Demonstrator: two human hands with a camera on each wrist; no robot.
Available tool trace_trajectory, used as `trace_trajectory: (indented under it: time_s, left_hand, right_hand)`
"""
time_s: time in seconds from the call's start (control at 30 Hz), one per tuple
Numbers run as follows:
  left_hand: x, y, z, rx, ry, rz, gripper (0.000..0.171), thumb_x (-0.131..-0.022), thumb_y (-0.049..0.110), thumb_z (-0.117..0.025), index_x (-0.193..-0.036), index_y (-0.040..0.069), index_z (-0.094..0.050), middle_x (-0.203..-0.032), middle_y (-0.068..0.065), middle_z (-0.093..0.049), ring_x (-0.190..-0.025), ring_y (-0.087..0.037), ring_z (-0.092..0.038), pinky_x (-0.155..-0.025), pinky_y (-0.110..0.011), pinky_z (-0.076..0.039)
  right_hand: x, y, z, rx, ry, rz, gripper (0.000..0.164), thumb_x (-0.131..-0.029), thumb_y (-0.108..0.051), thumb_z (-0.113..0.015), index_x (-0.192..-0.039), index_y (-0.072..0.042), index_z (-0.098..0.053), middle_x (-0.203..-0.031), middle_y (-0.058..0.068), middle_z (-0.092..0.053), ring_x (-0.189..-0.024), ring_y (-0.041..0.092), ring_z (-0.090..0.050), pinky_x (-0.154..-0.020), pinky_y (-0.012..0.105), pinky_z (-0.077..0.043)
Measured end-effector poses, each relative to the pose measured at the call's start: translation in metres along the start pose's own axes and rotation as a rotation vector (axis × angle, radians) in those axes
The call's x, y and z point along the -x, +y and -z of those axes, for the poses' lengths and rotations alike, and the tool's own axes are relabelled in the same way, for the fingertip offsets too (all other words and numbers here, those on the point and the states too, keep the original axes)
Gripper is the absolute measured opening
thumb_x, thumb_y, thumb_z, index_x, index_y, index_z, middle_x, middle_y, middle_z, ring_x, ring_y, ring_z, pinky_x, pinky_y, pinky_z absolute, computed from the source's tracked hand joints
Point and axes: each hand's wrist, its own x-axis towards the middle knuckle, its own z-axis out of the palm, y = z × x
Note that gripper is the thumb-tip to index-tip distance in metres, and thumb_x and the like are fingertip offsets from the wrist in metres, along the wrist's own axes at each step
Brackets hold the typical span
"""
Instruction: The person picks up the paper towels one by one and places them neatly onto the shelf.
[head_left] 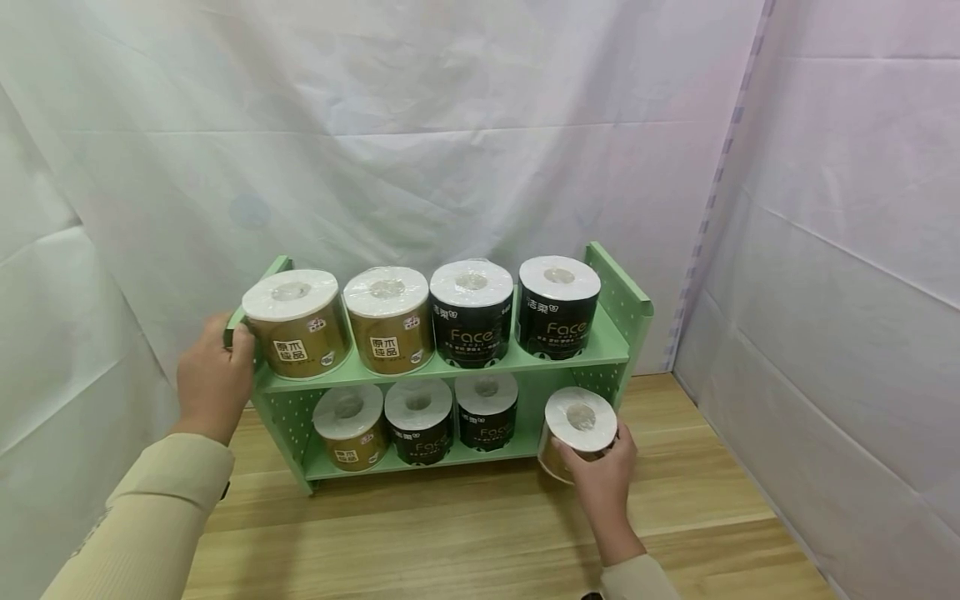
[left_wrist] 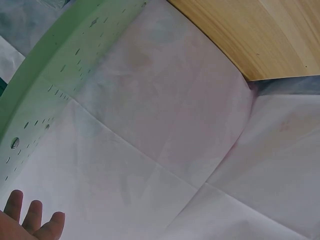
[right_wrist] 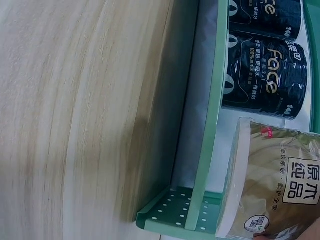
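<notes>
My left hand (head_left: 215,377) grips the top of the left side panel of a light green two-tier shelf (head_left: 450,372); in the left wrist view, several of its fingers (left_wrist: 34,215) show below the perforated panel. In my right hand (head_left: 609,483) is a roll of toilet paper (head_left: 558,412) in a gold-brown wrapper, tilted at the front right of the lower tier. The right wrist view shows that roll's printed label (right_wrist: 301,181) close up, overlapping the lower tier's edge. Beside it on the lower tier stand two black-wrapped rolls (head_left: 487,421) and one gold-brown roll (head_left: 348,429).
The upper tier carries two gold-brown rolls (head_left: 386,325) at left and two black "Face" rolls (head_left: 558,321) at right. A perforated right panel (head_left: 622,308) bounds the shelf. Everything stands on a wood-grain table (head_left: 420,542), with white cloth (head_left: 465,167) behind and at both sides.
</notes>
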Motion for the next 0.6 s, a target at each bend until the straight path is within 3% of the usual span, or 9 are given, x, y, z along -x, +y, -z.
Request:
trace_trajectory:
  time_s: [0.33, 0.6]
  left_hand:
    - [0.0, 0.001, 0.001, -0.007, -0.015, 0.005, 0.048, -0.099, 0.029, -0.03, -0.124, -0.004, -0.053, -0.104, -0.028, -0.058, -0.084, -0.044, -0.05, -0.073, -0.059, -0.04]
    - [0.0, 0.002, 0.0, -0.008, 0.001, 0.005, 0.046, -0.098, 0.029, -0.03, -0.121, -0.003, -0.054, -0.094, -0.026, -0.057, -0.079, -0.04, -0.049, -0.066, -0.051, -0.038]
  right_hand:
    - [-0.003, 0.001, -0.012, -0.009, 0.024, 0.008, 0.096, -0.063, -0.009, -0.089, -0.139, 0.008, -0.033, -0.133, 0.025, -0.039, -0.127, 0.035, -0.036, -0.107, 0.052, -0.03]
    - [-0.005, 0.004, -0.024, 0.011, 0.059, 0.005, 0.097, -0.062, -0.012, -0.09, -0.138, 0.007, -0.033, -0.133, 0.025, -0.039, -0.127, 0.036, -0.034, -0.108, 0.053, -0.028]
